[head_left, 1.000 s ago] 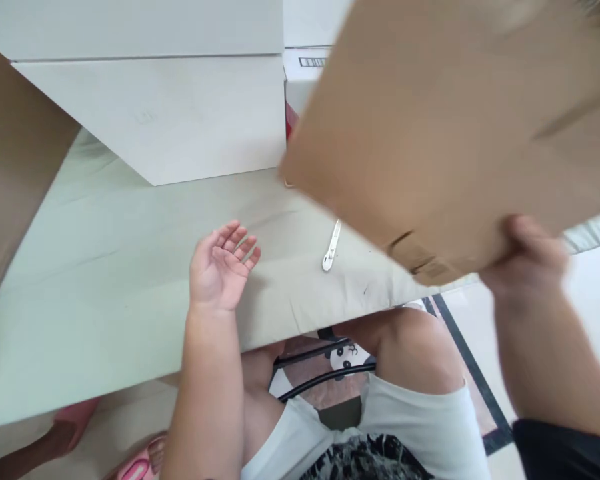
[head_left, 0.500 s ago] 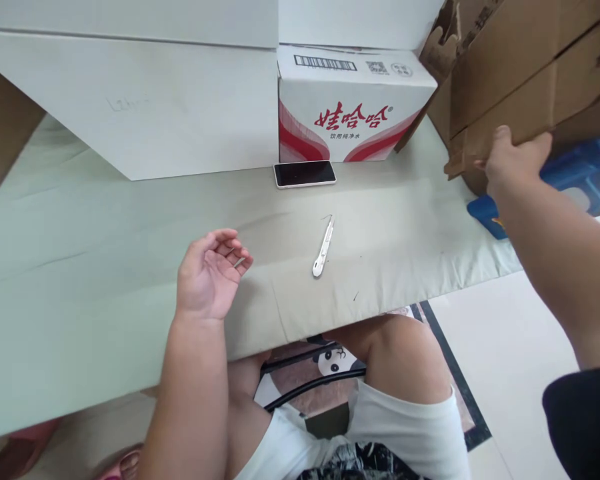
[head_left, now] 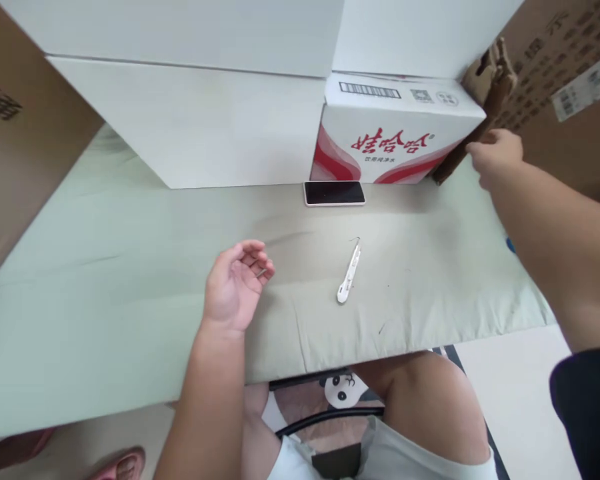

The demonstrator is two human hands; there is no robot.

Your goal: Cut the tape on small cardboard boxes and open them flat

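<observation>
My left hand (head_left: 237,287) hovers over the cloth-covered table (head_left: 145,333), palm turned up and in, fingers loosely curled and apart, holding nothing. To its right lies a slim white tool (head_left: 349,273) with a narrow tip, which looks like a small craft knife. At the far right my right hand (head_left: 500,157) has its fingers closed at the edge of a brown cardboard piece (head_left: 475,137). That cardboard stands nearly edge-on beside a white and red carton (head_left: 390,143); the fingertips are partly hidden. A phone (head_left: 335,193) lies flat in front of the carton.
Large white panels (head_left: 195,120) stand behind the table. Brown cardboard boxes flank it, one on the left (head_left: 25,127) and one on the right (head_left: 580,143). A bit of something blue (head_left: 511,245) shows behind my right forearm. My knees (head_left: 440,400) are under the front edge.
My right hand has moved the cardboard away from the right side, and it now stands nearly edge-on by the carton. The view has shifted; my left hand keeps its pose.
</observation>
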